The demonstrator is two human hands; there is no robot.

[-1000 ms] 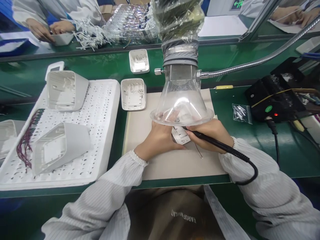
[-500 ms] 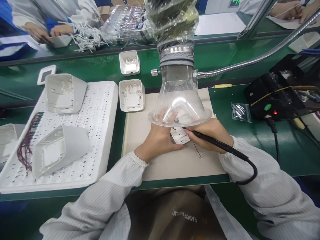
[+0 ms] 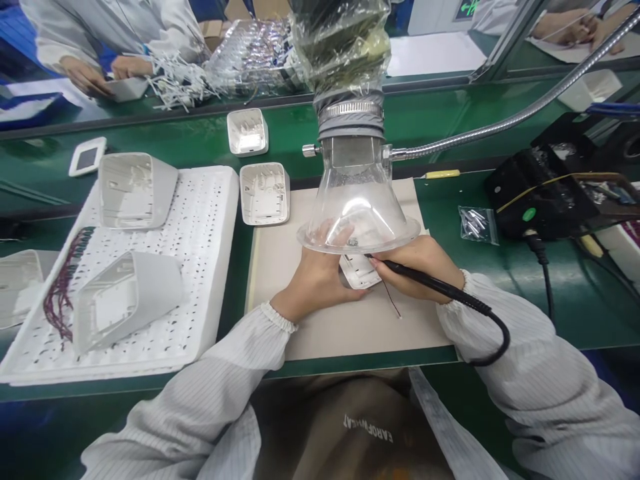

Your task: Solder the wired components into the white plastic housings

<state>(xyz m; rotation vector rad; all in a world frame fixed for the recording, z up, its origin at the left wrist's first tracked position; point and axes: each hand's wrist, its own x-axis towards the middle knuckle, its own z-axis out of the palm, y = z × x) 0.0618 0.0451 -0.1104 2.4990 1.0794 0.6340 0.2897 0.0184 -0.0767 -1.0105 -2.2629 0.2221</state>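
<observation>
Under a clear fume hood [image 3: 357, 200], my left hand [image 3: 317, 280] is wrapped round a small white plastic housing [image 3: 361, 272] above the beige mat [image 3: 340, 337]. My right hand [image 3: 417, 267] grips a black soldering iron [image 3: 425, 281], whose cable loops down over my right sleeve. The iron's tip is hidden beneath the hood's rim, near the housing. A thin dark wire [image 3: 391, 300] trails from the housing onto the mat. Fingertips of both hands show only dimly through the plastic.
On the left, a white foam tray [image 3: 200, 267] bears two white housings and dark red wires. Two more housings [image 3: 265, 193] stand behind the mat. A black soldering station [image 3: 545, 193] and a small bag [image 3: 479, 225] are on the right. A co-worker's hands [image 3: 107, 73] are across the bench.
The whole view has shifted slightly. My hands keep nearly the same pose on the housing and iron. Beyond the bench, the belt-side small housing sits a little further left.
</observation>
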